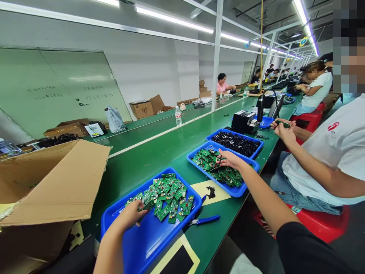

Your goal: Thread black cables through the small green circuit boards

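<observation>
My left hand (129, 217) reaches into the near blue tray (137, 254), its fingers curled on a green circuit board (145, 207) at the left of a loose pile. Over the second blue tray (238, 192), my right hand (230, 159) has a thin dark piece (219, 160) between thumb and fingers; it is edge-on and its kind is unclear. Beneath that hand lie more green circuit boards (228, 176). Blue-handled pliers (207, 220) rest beside the near tray. Between the two trays, a black cut-out part (210, 192) lies on yellow paper (222, 195).
A third blue tray (209, 137) holds small black parts (236, 144). Behind it stands a black machine (243, 122). To my right, a co-worker's hands (283, 129) hold a small board. An open cardboard box (57, 182) stands at left; a water bottle (178, 116) is farther back.
</observation>
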`<state>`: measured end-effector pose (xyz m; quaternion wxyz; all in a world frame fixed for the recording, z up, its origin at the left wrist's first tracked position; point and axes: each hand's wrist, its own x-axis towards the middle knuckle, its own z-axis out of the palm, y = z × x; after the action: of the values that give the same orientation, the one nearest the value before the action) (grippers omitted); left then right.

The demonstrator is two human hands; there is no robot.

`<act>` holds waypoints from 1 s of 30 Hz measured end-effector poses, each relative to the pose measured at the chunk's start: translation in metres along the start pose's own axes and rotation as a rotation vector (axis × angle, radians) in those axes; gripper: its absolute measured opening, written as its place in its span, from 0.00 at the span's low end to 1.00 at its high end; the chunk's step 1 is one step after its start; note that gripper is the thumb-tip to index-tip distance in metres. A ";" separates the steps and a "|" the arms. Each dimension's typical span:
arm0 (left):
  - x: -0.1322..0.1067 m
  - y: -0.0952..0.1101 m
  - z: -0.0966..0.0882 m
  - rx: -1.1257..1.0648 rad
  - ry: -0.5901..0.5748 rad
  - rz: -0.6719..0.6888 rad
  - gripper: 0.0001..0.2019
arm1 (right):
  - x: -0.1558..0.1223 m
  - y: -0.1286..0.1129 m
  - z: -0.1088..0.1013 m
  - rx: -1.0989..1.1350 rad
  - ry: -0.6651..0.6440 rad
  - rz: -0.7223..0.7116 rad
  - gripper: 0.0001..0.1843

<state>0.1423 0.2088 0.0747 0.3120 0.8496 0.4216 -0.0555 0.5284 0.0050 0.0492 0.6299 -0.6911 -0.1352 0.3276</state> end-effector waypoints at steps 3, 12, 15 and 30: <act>-0.001 0.001 -0.001 -0.029 0.024 0.012 0.11 | -0.008 -0.003 -0.002 -0.046 0.028 0.004 0.19; -0.020 0.023 -0.024 -0.148 0.281 0.178 0.16 | -0.071 -0.020 0.065 -0.197 -0.178 -0.301 0.12; -0.037 0.037 -0.025 -0.248 0.357 0.219 0.16 | -0.101 -0.025 0.127 -0.238 -0.434 -0.415 0.14; -0.081 0.055 -0.016 -1.195 0.600 0.430 0.22 | -0.148 -0.043 0.220 0.016 -0.822 -0.505 0.20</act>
<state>0.1290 0.1383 0.1434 0.5997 0.5759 0.2705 0.4853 0.2900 0.0956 0.1337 0.5893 -0.4450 -0.5341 0.4116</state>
